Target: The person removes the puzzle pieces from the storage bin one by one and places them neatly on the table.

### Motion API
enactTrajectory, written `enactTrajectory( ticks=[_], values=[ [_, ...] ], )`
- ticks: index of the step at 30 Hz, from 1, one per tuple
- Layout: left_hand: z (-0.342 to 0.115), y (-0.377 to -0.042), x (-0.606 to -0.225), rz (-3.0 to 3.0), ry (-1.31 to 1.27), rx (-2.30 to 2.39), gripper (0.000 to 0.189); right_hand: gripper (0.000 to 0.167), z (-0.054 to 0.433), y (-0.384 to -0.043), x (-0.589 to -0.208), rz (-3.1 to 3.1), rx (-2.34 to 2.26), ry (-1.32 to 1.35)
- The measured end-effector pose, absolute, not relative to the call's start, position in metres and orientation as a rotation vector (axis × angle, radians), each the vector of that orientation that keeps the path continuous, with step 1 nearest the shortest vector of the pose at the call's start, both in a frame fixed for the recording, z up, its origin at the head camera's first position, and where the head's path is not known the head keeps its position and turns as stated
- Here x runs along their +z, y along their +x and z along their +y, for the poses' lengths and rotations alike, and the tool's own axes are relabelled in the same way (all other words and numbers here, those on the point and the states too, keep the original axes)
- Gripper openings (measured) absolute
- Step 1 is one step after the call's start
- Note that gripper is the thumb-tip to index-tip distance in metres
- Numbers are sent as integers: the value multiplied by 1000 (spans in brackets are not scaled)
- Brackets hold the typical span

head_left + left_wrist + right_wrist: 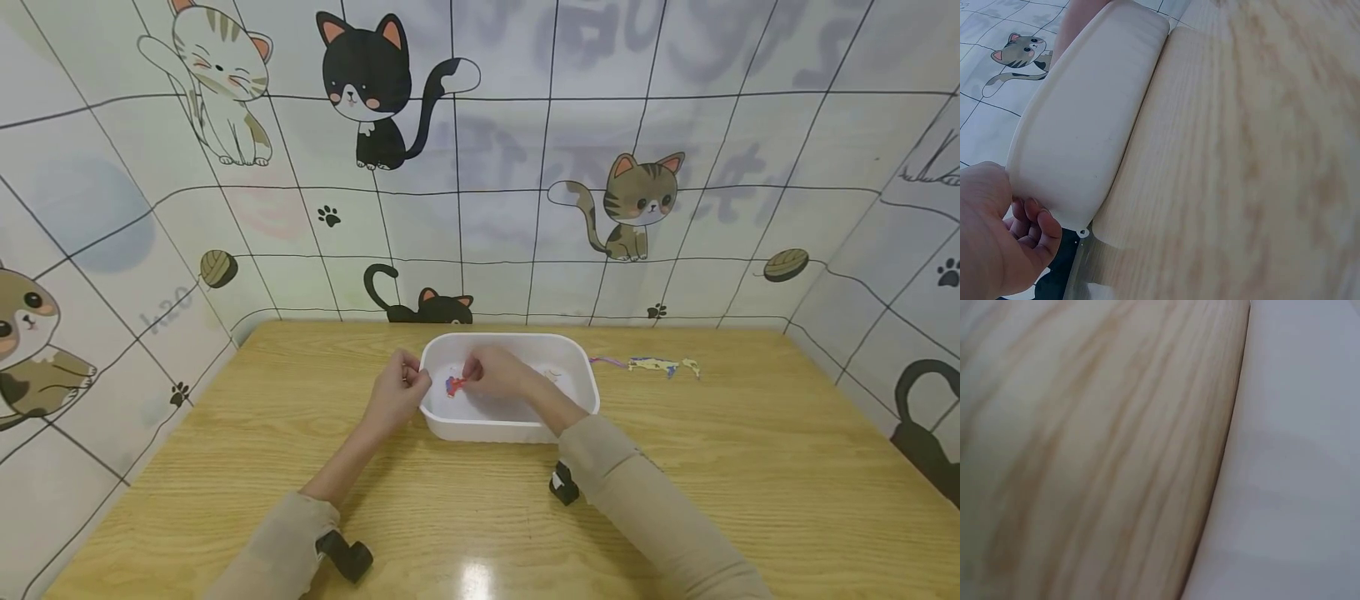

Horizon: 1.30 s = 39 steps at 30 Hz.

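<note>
A white plastic basin point(487, 431) stands on the wooden table. At its left end my left hand point(396, 386) grips the rim, and in the left wrist view the left hand point(997, 234) has its fingers curled against the basin's point(1079, 119) outer wall. My right hand point(497, 372) reaches inside the basin and pinches a small red and blue piece point(454, 385), too small to make out its kind. A few faint small bits point(552, 374) lie on the basin floor to the right. The right wrist view has only the basin's wall point(1291, 462) and the table, with no hand.
Right of the basin, a flat yellow and blue figure point(654, 365) with a purple strip point(609, 362) lies on the wooden table point(712, 467). Behind the table hangs a cat-patterned cloth point(502, 217), which also closes off both sides.
</note>
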<state>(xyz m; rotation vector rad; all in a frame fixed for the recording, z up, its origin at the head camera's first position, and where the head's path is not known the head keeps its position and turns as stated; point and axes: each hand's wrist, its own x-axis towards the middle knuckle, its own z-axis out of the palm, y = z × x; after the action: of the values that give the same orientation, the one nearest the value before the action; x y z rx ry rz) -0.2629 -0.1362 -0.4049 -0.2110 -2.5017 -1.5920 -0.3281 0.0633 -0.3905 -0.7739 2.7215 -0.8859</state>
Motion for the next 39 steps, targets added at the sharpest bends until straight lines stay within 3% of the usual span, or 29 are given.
enactTrajectory(
  ticks=[27, 39],
  values=[
    [-133, -264, -405, -2467, -232, -1620, 15, 6, 69, -313, -376, 2505, -1292, -930],
    [-136, -263, -405, -2503, -216, -1583, 14, 11, 98, -298, -366, 2546, -1444, -884]
  ],
)
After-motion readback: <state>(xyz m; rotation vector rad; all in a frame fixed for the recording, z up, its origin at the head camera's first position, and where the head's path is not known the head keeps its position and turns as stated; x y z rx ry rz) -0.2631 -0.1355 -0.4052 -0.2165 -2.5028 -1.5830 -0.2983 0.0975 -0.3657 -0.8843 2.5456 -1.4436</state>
